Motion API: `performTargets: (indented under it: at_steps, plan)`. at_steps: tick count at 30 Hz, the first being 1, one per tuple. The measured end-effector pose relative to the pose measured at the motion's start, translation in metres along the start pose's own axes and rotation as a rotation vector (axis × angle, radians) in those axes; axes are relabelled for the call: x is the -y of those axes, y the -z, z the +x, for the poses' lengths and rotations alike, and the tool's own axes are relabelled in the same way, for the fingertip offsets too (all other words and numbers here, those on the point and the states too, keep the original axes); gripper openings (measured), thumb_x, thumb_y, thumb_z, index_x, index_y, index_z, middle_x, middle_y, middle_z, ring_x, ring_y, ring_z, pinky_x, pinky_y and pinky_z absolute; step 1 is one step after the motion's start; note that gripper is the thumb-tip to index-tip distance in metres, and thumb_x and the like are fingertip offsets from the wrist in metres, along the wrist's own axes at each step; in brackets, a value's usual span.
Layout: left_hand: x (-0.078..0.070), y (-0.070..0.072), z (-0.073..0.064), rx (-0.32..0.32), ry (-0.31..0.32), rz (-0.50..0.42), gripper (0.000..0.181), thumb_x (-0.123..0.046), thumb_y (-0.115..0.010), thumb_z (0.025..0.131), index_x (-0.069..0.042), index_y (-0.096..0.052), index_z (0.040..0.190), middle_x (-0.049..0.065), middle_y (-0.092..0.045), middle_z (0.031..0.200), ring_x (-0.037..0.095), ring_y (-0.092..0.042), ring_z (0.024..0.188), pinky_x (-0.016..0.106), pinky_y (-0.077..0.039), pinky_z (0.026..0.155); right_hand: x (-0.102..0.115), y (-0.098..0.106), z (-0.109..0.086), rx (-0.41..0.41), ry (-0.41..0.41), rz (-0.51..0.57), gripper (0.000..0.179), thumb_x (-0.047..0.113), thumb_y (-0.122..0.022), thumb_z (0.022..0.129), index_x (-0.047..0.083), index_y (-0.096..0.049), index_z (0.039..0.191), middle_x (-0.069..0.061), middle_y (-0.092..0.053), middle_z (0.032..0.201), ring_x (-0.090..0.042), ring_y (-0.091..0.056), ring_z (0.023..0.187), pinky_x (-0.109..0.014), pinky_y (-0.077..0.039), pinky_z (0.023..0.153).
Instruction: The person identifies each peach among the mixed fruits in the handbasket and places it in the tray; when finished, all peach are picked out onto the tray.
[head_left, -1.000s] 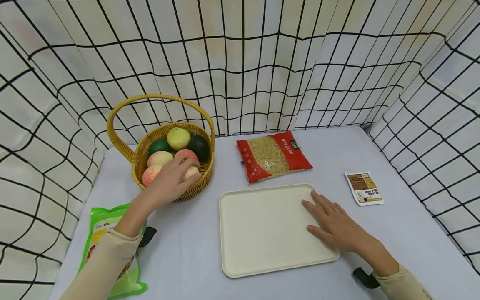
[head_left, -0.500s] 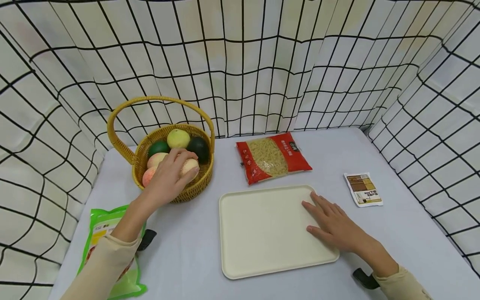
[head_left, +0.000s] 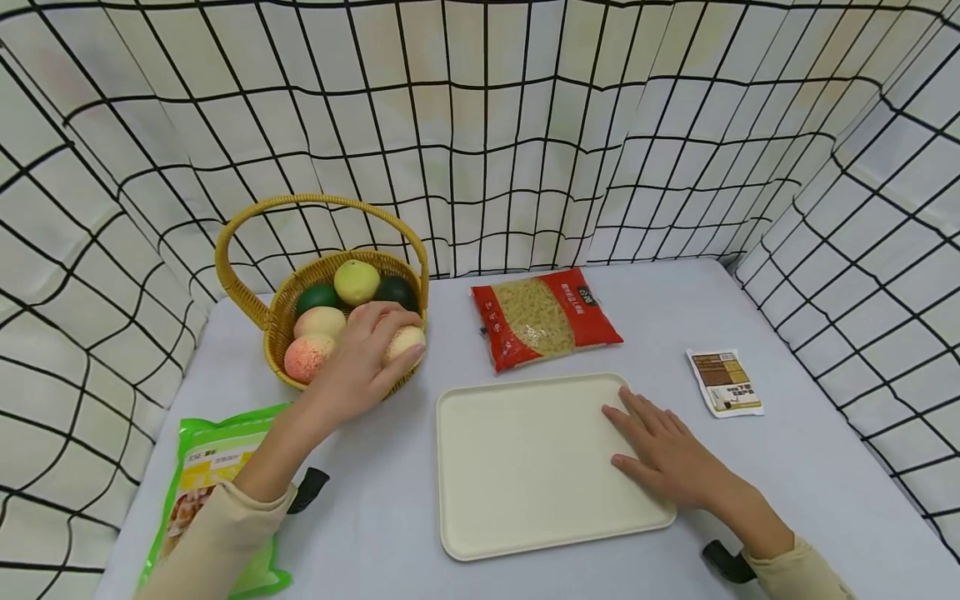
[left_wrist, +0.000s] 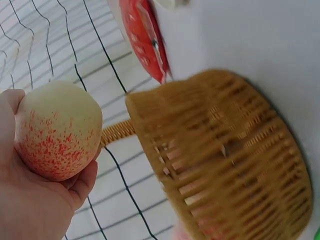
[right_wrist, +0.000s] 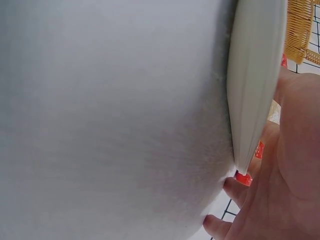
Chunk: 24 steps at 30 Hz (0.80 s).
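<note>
My left hand (head_left: 366, 357) grips a pale peach (left_wrist: 59, 131) with red speckles, lifted above the rim of the wicker basket (left_wrist: 225, 150). Fingers curl around the fruit in the left wrist view. Inside the basket lie several more fruits: a red-speckled peach (head_left: 309, 358), a paler peach (head_left: 320, 322), a yellow-green round fruit (head_left: 356, 282) and a dark green fruit (head_left: 317, 297). My right hand (head_left: 671, 454) rests with straight, spread fingers on the right edge of the cream tray (head_left: 551, 467); the right wrist view shows it beside the tray's outer wall (right_wrist: 255, 80).
A red bag of pasta (head_left: 543, 319) lies behind the tray. To the right is a small brown-and-white packet (head_left: 724, 383). A green bag (head_left: 217, 500) lies partly under my left forearm. Black netting (head_left: 487, 150) over white cloth encloses the table's back and sides.
My left hand has taken hold of a peach among the fruits, raised it and moved it right over the basket's edge. The right hand stays on the tray.
</note>
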<state>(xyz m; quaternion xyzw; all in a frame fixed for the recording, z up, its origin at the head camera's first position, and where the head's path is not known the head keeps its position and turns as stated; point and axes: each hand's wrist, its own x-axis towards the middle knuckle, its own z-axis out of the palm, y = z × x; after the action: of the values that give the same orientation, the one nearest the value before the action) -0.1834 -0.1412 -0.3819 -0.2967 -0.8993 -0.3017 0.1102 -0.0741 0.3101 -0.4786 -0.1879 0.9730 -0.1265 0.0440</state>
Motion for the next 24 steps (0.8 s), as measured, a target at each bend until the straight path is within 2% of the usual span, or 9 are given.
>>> performTargets:
  at_steps: [6,13,19,24]
  plan:
    - [-0.018,-0.008,-0.003,0.038,-0.025,-0.014,0.032,-0.029,-0.067,0.105,-0.016,-0.062,0.134,0.010,-0.055,0.138,0.031,-0.053,0.130,0.054,-0.045,0.110,-0.001,0.000,0.000,-0.001,0.004,-0.002,0.069,0.050,-0.059,0.106,0.024,-0.036,0.167,-0.016,-0.025,0.177,-0.042,-0.031,0.159,-0.075,-0.031,0.120]
    - [-0.035,-0.018,-0.008,0.058,-0.061,-0.030,0.032,-0.030,-0.068,0.105,-0.017,-0.062,0.134,0.010,-0.056,0.138,0.032,-0.054,0.132,0.057,-0.041,0.115,-0.002,-0.001,0.000,-0.005,0.002,-0.001,0.070,0.050,-0.059,0.107,0.024,-0.036,0.167,-0.016,-0.024,0.177,-0.042,-0.030,0.160,-0.075,-0.030,0.121]
    - [-0.046,-0.034,-0.016,0.112,-0.062,-0.043,0.033,-0.034,-0.066,0.106,-0.020,-0.062,0.135,0.005,-0.057,0.138,0.028,-0.056,0.131,0.058,-0.043,0.114,-0.003,-0.002,0.000,-0.012,0.006,0.010,0.069,0.049,-0.059,0.107,0.024,-0.035,0.167,-0.016,-0.023,0.178,-0.043,-0.029,0.160,-0.075,-0.029,0.121]
    - [-0.052,-0.048,-0.023,0.164,-0.035,-0.049,0.035,-0.038,-0.065,0.106,-0.023,-0.061,0.137,0.005,-0.057,0.140,0.028,-0.057,0.129,0.055,-0.047,0.109,-0.004,-0.003,0.000,-0.010,0.002,0.024,0.069,0.049,-0.058,0.107,0.026,-0.034,0.168,-0.016,-0.019,0.179,-0.043,-0.027,0.161,-0.076,-0.027,0.122]
